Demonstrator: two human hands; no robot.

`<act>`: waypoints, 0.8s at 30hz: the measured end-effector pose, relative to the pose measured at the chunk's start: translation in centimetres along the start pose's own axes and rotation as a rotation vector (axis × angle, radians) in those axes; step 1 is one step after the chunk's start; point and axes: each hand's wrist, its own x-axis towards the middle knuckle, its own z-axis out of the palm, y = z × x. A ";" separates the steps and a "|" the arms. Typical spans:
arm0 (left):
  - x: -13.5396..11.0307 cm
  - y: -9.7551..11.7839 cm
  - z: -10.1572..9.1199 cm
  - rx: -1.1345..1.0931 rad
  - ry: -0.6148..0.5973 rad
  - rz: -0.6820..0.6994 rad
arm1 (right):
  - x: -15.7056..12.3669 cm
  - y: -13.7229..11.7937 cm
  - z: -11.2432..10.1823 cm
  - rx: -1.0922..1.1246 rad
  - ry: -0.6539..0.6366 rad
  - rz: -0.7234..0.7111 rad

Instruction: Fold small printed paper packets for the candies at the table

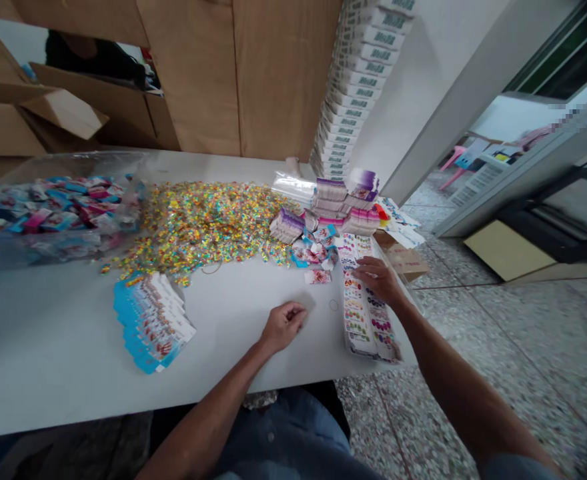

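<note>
My left hand (284, 325) rests over the white table (223, 353) with its fingers curled in a pinch; whatever is in them, if anything, is hidden. On the right, my right hand (378, 279) lies with fingers stretched out on a long stack of printed sticker sheets (357, 313) showing rows of small coloured ovals. Left of that hand is a loose pile of small blue and white printed packets (316, 248), with a single printed card (318, 277) just in front. A thin rubber band (333, 305) lies between my two hands.
A heap of small yellow and multicoloured pieces (213, 220) spreads across the table. Fanned blue cards (153, 323) lie left; a clear bag of packets (68, 207) stands behind. Purple and pink card stacks (331, 193) and a tall stack of white boxes (356, 93) are at the back right.
</note>
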 end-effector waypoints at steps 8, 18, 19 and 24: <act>2.1 10.6 -1.3 0.240 0.084 0.533 | 1.1 -11.4 -4.1 0.407 0.034 0.132; -1.9 9.3 -4.2 -0.054 -0.073 0.142 | 0.1 -17.4 3.1 0.368 0.185 0.110; -2.4 8.7 -4.5 -0.065 -0.034 0.126 | -0.5 -17.7 3.7 0.273 0.174 0.025; -3.8 7.5 -5.7 -0.100 0.035 0.071 | -3.2 -19.3 6.0 0.184 -0.150 -0.336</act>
